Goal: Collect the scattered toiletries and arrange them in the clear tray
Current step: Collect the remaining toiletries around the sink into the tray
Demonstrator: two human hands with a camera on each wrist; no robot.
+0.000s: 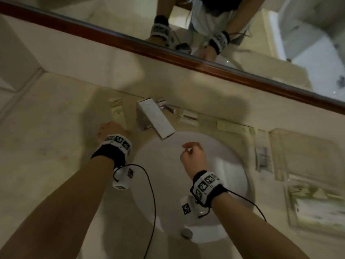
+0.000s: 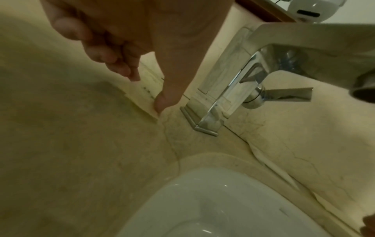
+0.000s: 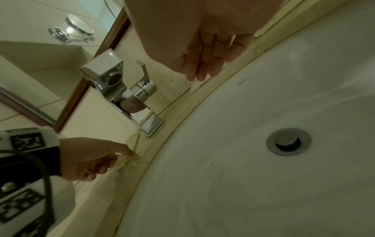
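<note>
Left hand (image 1: 112,130): on the counter (image 1: 46,156) left of the faucet (image 1: 155,118); the thumb tip (image 2: 160,102) presses the near edge of a flat cream packet (image 2: 142,94), the other fingers (image 2: 121,64) curled above it; whether they grip it, I cannot tell.
Right hand (image 1: 193,156): over the sink (image 1: 168,165), holding nothing; fingers (image 3: 202,67) loosely bent and close together, pointing toward the basin's back rim.
Packet: flat on the counter, against the back wall, just left of the faucet base.
Other toiletries: a small white box (image 1: 188,117) right of the faucet, a pale bar (image 1: 231,126) further right, and a sachet (image 1: 262,152) just beside the tray; all lie on the counter, blurred.
Tray (image 1: 306,156): clear, on the counter well right of the sink; its contents cannot be made out.
Faucet: chrome, square spout reaching over the basin, lever on its right side.
Drain (image 3: 288,141): round metal plug in the basin.
Mirror (image 1: 186,25): wood-framed, above the back wall, reflecting both banded wrists.
</note>
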